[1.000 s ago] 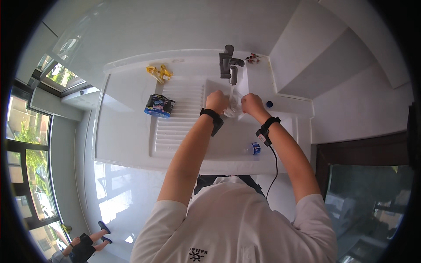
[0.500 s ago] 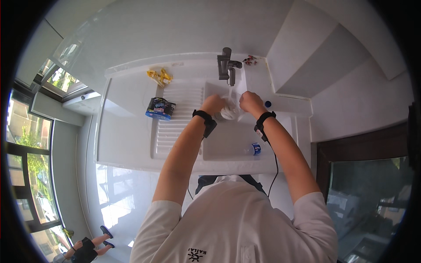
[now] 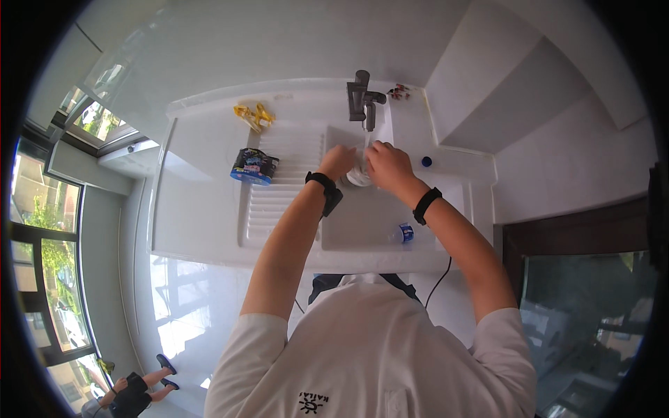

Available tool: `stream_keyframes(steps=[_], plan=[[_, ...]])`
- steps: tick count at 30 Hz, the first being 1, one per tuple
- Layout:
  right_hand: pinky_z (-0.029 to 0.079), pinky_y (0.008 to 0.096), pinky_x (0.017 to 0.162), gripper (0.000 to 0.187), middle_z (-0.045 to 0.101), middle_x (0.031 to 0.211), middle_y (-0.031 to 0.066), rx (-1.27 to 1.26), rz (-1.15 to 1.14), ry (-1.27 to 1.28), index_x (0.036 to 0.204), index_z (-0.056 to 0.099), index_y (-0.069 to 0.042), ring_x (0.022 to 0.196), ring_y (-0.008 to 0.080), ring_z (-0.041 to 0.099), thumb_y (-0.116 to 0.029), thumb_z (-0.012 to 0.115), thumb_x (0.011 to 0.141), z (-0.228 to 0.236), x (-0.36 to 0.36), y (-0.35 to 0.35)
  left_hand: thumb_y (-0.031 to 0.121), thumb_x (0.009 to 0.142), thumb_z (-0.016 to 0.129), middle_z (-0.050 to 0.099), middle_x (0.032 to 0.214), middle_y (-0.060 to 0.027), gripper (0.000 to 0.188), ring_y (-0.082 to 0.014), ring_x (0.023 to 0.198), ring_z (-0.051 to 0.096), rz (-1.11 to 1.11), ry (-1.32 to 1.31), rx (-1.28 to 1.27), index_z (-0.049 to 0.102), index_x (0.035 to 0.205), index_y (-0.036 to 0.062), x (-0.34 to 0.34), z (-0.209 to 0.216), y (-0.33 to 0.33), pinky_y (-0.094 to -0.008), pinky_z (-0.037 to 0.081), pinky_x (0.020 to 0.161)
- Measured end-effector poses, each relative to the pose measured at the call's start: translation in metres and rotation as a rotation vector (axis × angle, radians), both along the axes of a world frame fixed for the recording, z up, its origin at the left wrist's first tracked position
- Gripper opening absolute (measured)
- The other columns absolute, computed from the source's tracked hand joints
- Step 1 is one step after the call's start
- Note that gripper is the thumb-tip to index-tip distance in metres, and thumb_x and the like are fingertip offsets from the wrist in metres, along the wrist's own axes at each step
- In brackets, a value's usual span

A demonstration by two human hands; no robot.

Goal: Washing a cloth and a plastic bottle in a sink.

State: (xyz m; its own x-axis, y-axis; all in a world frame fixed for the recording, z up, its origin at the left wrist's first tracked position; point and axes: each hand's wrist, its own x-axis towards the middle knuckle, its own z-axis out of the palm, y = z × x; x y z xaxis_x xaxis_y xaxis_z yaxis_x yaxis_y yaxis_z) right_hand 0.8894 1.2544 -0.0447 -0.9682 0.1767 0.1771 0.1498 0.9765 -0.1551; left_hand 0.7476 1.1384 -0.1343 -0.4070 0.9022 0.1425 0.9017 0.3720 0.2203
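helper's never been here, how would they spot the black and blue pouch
Find the white sink, then the ridged drainboard left of its basin. The pouch sits at the drainboard's left edge. It is black and blue, unlike the crumpled yellow item beyond it.

Below the dark faucet (image 3: pixel 358 102), the left hand (image 3: pixel 336 162) and right hand (image 3: pixel 389 166) are close together at a white item (image 3: pixel 359 177).

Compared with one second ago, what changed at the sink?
The right hand has moved left, closer to the left hand and the white item below the faucet; any new grip is unclear. The black-and-blue pouch, yellow item and blue cap stayed put.
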Motion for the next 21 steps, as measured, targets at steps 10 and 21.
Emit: stream_keyframes(steps=[10, 21], plan=[[0.050, 0.0406, 0.099, 0.066, 0.053, 0.142, 0.0083, -0.146, 0.276, -0.501, 0.140, 0.048, -0.011, 0.120, 0.0289, 0.059, -0.023, 0.066, 0.078, 0.006, 0.001, -0.013, 0.028, 0.098, 0.051, 0.069, 0.089, -0.0218, 0.033, -0.0425, 0.086, 0.067, 0.174, -0.369, -0.011, 0.072, 0.092, 0.0034, -0.001, -0.001, -0.001, -0.0465, 0.055, 0.080], [0.049, 0.0425, 0.096, 0.067, 0.063, 0.128, 0.0166, -0.207, 0.092, -0.965, 0.137, 0.054, -0.013, 0.116, 0.0349, 0.061, -0.018, 0.063, 0.071, -0.021, -0.034, 0.006, 0.027, 0.092, 0.057, 0.069, 0.096, -0.0228, 0.030, -0.0430, 0.094, 0.065, -0.020, -0.280, -0.126, 0.072, 0.093, 0.0008, -0.003, 0.004, 0.020, -0.0475, 0.053, 0.084]])
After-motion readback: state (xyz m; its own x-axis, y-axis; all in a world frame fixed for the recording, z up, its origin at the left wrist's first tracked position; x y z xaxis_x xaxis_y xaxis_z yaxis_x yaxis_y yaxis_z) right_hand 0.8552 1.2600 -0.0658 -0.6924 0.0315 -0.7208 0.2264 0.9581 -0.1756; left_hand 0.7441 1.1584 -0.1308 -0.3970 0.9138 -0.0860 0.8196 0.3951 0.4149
